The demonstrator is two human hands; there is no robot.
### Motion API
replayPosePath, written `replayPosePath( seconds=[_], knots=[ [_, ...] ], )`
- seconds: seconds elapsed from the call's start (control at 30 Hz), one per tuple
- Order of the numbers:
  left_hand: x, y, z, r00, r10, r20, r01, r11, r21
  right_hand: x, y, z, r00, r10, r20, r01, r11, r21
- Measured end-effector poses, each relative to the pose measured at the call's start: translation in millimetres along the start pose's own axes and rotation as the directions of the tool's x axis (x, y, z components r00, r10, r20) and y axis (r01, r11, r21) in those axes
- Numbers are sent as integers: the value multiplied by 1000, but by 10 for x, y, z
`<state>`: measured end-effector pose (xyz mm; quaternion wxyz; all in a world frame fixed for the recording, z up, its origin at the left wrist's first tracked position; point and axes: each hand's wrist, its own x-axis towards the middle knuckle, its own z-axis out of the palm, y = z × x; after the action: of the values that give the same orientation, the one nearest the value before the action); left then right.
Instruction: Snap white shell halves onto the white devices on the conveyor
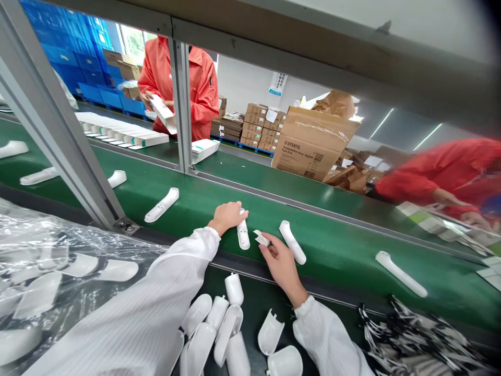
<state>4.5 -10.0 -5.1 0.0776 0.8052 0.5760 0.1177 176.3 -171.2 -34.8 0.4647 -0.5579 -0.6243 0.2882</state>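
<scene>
On the green conveyor belt, my left hand [228, 216] has its fingers closed round the upper end of a white elongated shell [243, 235], whose open inner side faces up. Just to the right, my right hand [279, 259] pinches a small white curved cover [261, 238] between thumb and fingers. The cover is a little apart from the shell. Another white piece [293, 242] lies on the belt just beyond my right hand. Below my hands, several loose white covers [234, 289] lie in a pile on the dark surface near me.
A plastic bag of white parts [117, 270] lies at the left, a bundle of black and white cables [415, 334] at the lower right. Metal posts [182, 104] frame the belt [344, 261]. Across it, people in red [203, 94] work near white boxes [129, 134] and a carton [313, 141].
</scene>
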Motion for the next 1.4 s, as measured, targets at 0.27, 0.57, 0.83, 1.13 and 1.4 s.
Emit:
replayPosePath(
  seconds=[0.27, 0.57, 0.83, 1.13, 1.4],
  knots=[
    [-31, 136, 93, 1000, -8, 10, 8, 1000, 29, -82, -57, -19, 930, -213, 299, 337, 818, -467],
    [-101, 245, 94, 980, 154, 125, -141, 984, -108, -19, -153, -54, 976, -87, 199, 208, 635, -744],
    [-56, -120, -103, 977, 59, -203, -81, 991, -103, -390, -756, 236, 865, 69, 496, 231, 824, -518],
    [-59, -927, -626, 859, -512, -27, 512, 859, 13, -532, -953, 243, 826, 101, 555, 358, 667, -654],
    [-5, -855, -548, 916, -393, 80, 393, 919, 20, -284, -655, 213, 968, -9, 250, 105, 921, -376]
  ],
)
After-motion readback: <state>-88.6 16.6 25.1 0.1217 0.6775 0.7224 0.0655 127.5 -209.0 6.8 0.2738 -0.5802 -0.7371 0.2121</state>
